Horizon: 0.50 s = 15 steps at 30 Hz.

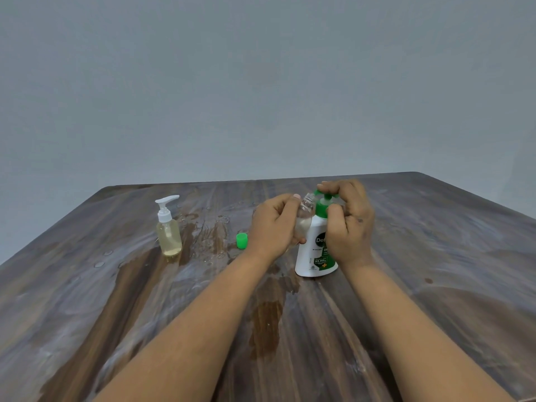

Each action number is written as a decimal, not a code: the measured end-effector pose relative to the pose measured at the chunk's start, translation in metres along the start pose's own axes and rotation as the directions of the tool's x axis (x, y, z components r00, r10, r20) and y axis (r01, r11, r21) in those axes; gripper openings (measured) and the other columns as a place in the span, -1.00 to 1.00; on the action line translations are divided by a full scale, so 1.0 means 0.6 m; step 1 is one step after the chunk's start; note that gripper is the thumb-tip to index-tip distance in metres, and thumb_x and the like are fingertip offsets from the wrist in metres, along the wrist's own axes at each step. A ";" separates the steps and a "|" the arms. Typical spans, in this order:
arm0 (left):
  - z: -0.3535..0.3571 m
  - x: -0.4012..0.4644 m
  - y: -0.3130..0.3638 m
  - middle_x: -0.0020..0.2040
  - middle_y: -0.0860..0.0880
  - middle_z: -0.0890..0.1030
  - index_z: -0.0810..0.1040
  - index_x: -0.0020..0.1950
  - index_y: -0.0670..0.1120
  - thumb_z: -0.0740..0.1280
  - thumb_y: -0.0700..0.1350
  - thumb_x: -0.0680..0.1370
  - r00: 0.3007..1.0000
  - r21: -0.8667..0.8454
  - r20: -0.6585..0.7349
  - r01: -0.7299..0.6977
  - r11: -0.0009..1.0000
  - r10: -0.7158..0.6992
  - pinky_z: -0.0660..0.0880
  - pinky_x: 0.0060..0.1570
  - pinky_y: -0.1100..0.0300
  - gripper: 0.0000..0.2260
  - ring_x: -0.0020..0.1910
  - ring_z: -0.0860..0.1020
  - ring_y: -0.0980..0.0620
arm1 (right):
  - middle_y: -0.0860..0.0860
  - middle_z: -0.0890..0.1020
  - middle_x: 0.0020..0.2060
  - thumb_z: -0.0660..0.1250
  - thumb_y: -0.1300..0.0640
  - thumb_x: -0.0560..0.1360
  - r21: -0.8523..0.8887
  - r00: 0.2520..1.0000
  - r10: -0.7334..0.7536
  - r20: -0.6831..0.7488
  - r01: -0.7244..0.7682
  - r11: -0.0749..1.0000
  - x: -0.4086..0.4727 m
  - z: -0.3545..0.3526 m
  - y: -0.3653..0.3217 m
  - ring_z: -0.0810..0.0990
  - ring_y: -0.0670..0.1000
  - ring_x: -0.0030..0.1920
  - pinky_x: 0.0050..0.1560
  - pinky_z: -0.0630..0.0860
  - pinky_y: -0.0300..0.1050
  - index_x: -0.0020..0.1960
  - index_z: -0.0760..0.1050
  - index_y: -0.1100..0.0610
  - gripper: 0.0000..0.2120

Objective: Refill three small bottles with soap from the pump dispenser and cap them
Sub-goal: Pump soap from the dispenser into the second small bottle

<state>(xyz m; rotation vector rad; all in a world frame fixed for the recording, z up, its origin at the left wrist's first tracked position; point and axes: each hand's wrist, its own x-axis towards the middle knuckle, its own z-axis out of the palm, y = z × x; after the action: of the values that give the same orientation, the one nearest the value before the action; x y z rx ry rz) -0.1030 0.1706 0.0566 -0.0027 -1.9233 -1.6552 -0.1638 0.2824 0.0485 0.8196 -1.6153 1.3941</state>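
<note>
Mid-table, left hand (272,224) grips small bottle (304,219); right hand (348,221) grips dispenser (314,253) pump.

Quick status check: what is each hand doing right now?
Left hand: closed around a small clear bottle, tilted towards the pump spout.
Right hand: fingers curled over the green pump head of the white dispenser.
</note>
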 end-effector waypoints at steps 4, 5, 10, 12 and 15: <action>0.000 -0.002 0.002 -0.50 0.04 0.52 0.49 -0.42 0.04 0.21 -0.10 0.65 1.000 0.007 0.002 -0.007 1.000 0.007 0.39 -0.59 0.29 -0.58 -0.53 0.57 -0.07 | -0.02 0.56 -0.15 0.11 0.31 0.34 -0.002 1.000 0.011 -0.003 -0.011 1.000 -0.001 0.001 0.001 0.54 0.04 -0.07 -0.10 0.50 -0.05 -0.13 0.57 0.23 -0.74; 0.000 -0.003 0.003 -0.50 0.04 0.52 0.49 -0.41 0.02 0.21 -0.11 0.65 1.000 0.003 0.005 -0.009 1.000 0.009 0.39 -0.59 0.29 -0.59 -0.53 0.56 -0.05 | -0.02 0.56 -0.14 0.11 0.28 0.35 0.002 1.000 0.006 -0.001 -0.006 1.000 -0.001 0.000 -0.001 0.54 0.05 -0.07 -0.10 0.49 -0.07 -0.12 0.57 0.23 -0.73; 0.000 -0.005 0.006 -0.53 0.02 0.51 0.49 -0.45 0.05 0.20 -0.12 0.66 1.000 -0.003 0.004 -0.018 1.000 0.018 0.35 -0.60 0.33 -0.55 -0.54 0.56 -0.07 | -0.04 0.55 -0.10 0.11 0.23 0.34 0.016 1.000 -0.017 0.009 0.017 1.000 0.000 -0.002 -0.003 0.54 0.05 -0.02 -0.05 0.49 -0.10 -0.04 0.58 0.21 -0.68; 0.001 -0.005 0.005 -0.53 0.03 0.51 0.50 -0.47 0.08 0.20 -0.11 0.66 1.000 -0.005 0.002 -0.010 1.000 0.010 0.34 -0.60 0.33 -0.52 -0.54 0.56 -0.07 | -0.01 0.56 -0.11 0.11 0.24 0.34 0.020 1.000 -0.001 0.006 0.000 1.000 0.000 -0.002 -0.001 0.54 0.03 -0.04 -0.07 0.49 -0.12 -0.05 0.58 0.21 -0.68; 0.001 -0.004 0.004 -0.54 0.03 0.51 0.50 -0.47 0.09 0.20 -0.10 0.66 1.000 -0.005 0.002 -0.013 1.000 0.013 0.34 -0.60 0.33 -0.52 -0.53 0.56 -0.08 | 0.01 0.57 -0.15 0.11 0.28 0.34 0.005 1.000 0.011 0.004 -0.011 1.000 0.000 0.000 0.000 0.53 0.01 -0.07 -0.10 0.49 -0.13 -0.13 0.57 0.24 -0.73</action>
<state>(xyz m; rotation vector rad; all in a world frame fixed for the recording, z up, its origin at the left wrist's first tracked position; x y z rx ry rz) -0.1005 0.1723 0.0577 -0.0188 -1.9165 -1.6523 -0.1641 0.2824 0.0484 0.8181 -1.6223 1.4062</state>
